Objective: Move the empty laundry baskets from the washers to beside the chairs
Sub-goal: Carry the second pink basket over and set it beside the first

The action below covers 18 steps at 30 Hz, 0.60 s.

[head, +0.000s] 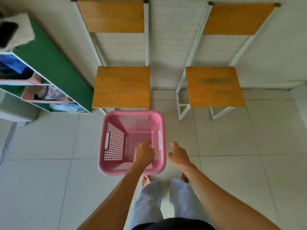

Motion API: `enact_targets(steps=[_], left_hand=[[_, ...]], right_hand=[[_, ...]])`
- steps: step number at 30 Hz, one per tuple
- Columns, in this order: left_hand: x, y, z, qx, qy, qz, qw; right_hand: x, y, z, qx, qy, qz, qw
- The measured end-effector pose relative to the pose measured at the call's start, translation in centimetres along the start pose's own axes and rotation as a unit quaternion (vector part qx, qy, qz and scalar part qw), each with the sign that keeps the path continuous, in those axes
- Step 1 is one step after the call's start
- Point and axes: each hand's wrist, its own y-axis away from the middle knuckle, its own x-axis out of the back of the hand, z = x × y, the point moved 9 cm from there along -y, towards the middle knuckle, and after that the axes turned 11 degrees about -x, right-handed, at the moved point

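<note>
Pale floor tiles (49,143) carry a square pink lattice basket (114,143) under the loosely open, empty left hand (144,154); the right hand (178,156) beside it is likewise open and empty.

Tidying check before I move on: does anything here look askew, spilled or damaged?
Nothing spilled or broken. The pink basket stands upright and empty on the floor in front of the left chair. Only the pink baskets on the green shelf sit tilted, one holding clothes.
</note>
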Motion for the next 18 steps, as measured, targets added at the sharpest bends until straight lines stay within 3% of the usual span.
enact_targets(steps=[9,18], left_hand=[[-11.6,2.3,10.7,-0.101,-0.108,-0.117,0.982],[-31.0,6.9,24.5,-0.197,-0.229,-0.253,0.919]], right_hand=[[9.9,3.6,14.8,-0.064,-0.073,0.050,0.994],[18.2,7.7,36.8,-0.129,-0.182,0.096,0.970]])
